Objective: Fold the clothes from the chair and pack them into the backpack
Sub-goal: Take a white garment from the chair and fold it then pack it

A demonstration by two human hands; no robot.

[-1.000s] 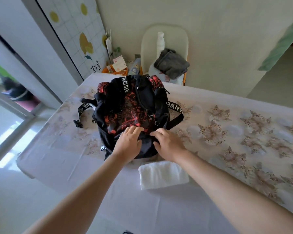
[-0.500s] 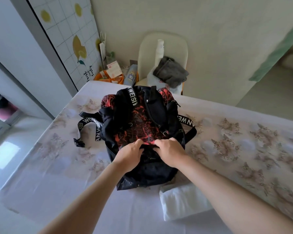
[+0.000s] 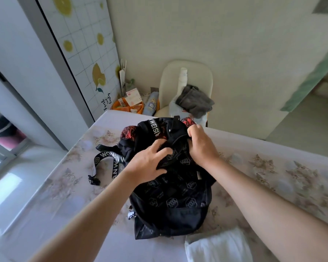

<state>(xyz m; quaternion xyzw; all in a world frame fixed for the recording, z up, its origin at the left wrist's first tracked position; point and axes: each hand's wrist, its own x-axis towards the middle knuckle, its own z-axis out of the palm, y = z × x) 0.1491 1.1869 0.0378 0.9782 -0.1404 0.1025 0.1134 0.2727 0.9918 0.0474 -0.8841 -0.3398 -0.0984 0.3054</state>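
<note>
- Here on the flowered table (image 3: 282,163), the black backpack (image 3: 178,201) lies with its patterned lining showing.
- The left hand (image 3: 148,165) curls its fingers into the black fabric at the opening.
- The right hand (image 3: 201,146) clutches the bag's far rim.
- A folded white cloth (image 3: 218,246) sits just beside the bag.
- A grey garment (image 3: 195,101) is heaped on the chair (image 3: 199,76).

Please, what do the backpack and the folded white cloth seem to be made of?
Backpack: probably synthetic woven fabric, black, matte, with a printed pattern; it crumples softly.
White cloth: likely soft cotton, matte, with a thick rounded fold; blurred, so unsure.
</note>
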